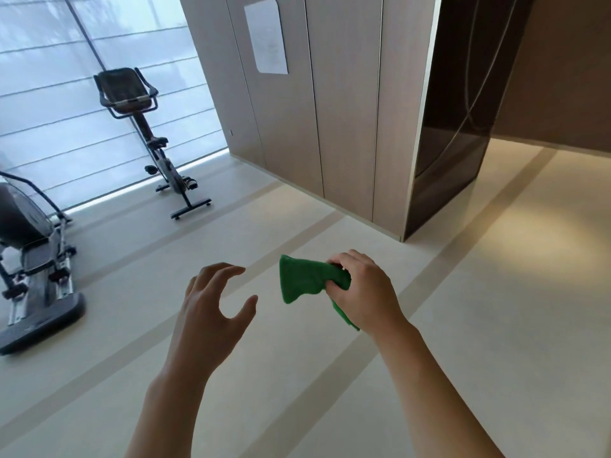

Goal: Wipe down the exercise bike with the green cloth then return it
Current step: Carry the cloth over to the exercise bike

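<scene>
I note the following from the head view. My right grip [360, 289] has its fingers curled round the green cloth [309, 279]; the thumb and fingertips are buried in the folds, so I cannot make out exactly how the pinch sits. The cloth is soft, nappy fabric, bunched into a rough wedge that juts out to the left of that grip, with a narrow tail hanging out below the palm. How many layers are folded inside I cannot tell.

My left grip [215, 305] holds nothing: fingers spread and loosely arched, thumb apart, palm facing the cloth, near it but not touching.

The exercise bike [148, 137] stands well beyond and to the left of the left grip, on the floor [463, 342] by the pale shaded window [49, 94]. It has a dark metal frame, a curved handlebar and a flat crossbar foot; its display is too dim to read.

A second machine [36, 259], grey with a dark base, is cut off by the left edge. A wood-grain cabinet [330, 110] stands ahead of the right grip, bearing a white sheet [267, 36] whose print is illegible. Beside it is a dark, glossy recess [463, 110].
</scene>
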The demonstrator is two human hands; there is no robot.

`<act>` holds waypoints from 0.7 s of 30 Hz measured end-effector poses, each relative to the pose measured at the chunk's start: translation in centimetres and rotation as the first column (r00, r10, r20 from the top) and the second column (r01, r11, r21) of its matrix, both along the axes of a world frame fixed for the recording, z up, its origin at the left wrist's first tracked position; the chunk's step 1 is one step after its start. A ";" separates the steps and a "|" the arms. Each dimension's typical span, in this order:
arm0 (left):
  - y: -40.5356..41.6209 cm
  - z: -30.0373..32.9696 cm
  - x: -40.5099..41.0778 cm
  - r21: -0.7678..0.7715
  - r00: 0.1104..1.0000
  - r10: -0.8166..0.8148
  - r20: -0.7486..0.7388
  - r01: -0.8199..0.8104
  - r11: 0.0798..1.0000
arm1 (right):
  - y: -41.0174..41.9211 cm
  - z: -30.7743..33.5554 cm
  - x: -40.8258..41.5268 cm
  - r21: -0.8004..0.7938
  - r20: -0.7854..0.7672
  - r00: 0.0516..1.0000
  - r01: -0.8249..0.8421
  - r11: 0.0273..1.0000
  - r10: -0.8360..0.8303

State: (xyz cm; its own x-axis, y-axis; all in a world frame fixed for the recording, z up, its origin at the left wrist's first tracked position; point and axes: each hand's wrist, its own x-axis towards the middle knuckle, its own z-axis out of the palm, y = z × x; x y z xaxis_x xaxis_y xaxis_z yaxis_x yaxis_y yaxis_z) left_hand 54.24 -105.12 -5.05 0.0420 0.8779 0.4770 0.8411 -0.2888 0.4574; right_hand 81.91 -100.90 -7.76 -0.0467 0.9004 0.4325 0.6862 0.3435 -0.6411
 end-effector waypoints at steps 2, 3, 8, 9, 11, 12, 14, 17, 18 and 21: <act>2.1 -0.1 -1.7 0.000 0.999 -0.015 0.028 0.015 1.000 | 1.7 0.5 -1.7 0.006 0.024 1.000 0.011 1.000 -0.011; 3.1 0.0 -2.6 -0.003 0.999 -0.018 0.043 0.018 1.000 | 2.6 0.8 -2.7 0.009 0.034 0.999 0.016 1.000 -0.016; 7.1 0.5 -8.0 0.011 0.989 -0.038 0.144 0.037 0.999 | 7.1 2.6 -9.4 0.012 0.110 0.994 -0.028 1.000 0.026; 7.7 0.4 -9.1 0.006 0.986 -0.046 0.162 0.046 0.999 | 8.0 2.9 -11.0 0.011 0.120 0.992 -0.038 0.999 0.037; 8.8 0.2 -11.6 -0.003 0.980 -0.049 0.192 0.050 0.999 | 9.6 3.4 -14.3 0.004 0.130 0.989 -0.073 0.997 0.071; 9.3 0.0 -12.9 -0.008 0.978 -0.042 0.206 0.045 0.999 | 10.3 3.5 -16.0 -0.002 0.132 0.986 -0.098 0.995 0.097; 10.1 -0.5 -15.7 -0.019 0.972 -0.017 0.236 0.022 1.000 | 11.4 3.5 -19.3 -0.013 0.134 0.979 -0.153 0.988 0.153; 10.9 -1.5 -19.5 -0.028 0.959 0.014 0.282 -0.007 1.000 | 12.8 3.3 -23.8 -0.018 0.139 0.964 -0.224 0.974 0.225; 11.1 -1.9 -20.6 -0.031 0.955 0.022 0.297 -0.013 0.999 | 13.2 3.2 -25.1 -0.023 0.147 0.958 -0.244 0.969 0.245; 11.6 -2.9 -23.3 -0.049 0.940 0.066 0.335 -0.053 0.997 | 14.4 2.8 -28.3 -0.045 0.175 0.938 -0.296 0.954 0.299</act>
